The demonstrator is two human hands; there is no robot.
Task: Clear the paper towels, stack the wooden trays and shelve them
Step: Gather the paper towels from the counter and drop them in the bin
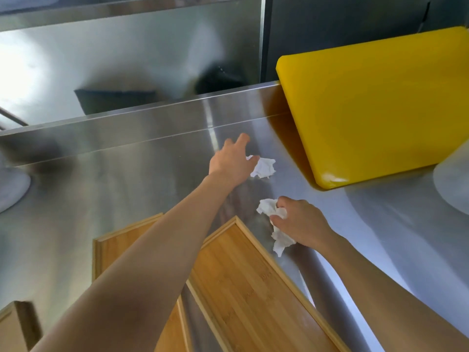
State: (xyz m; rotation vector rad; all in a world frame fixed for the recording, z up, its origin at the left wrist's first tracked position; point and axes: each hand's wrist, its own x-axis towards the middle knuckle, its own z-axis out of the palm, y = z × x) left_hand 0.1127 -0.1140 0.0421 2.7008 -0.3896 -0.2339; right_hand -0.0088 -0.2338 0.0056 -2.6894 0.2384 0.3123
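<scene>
On the steel counter (121,174) lies a crumpled white paper towel (265,168). My left hand (232,161) reaches over it with fingers spread, the thumb touching its left edge. Nearer to me, my right hand (300,221) is closed on a second crumpled paper towel (275,224), which hangs out above and below the fist. Two shallow wooden trays lie flat under my left forearm: one at the left (119,250), one angled to the right (253,288). A third wooden tray's corner (15,326) shows at the bottom left.
A thick yellow cutting board (375,105) leans at the back right of the counter. A round grey object (454,184) sits at the right edge, another pale round one (12,186) at the left edge. A steel backsplash (127,59) rises behind.
</scene>
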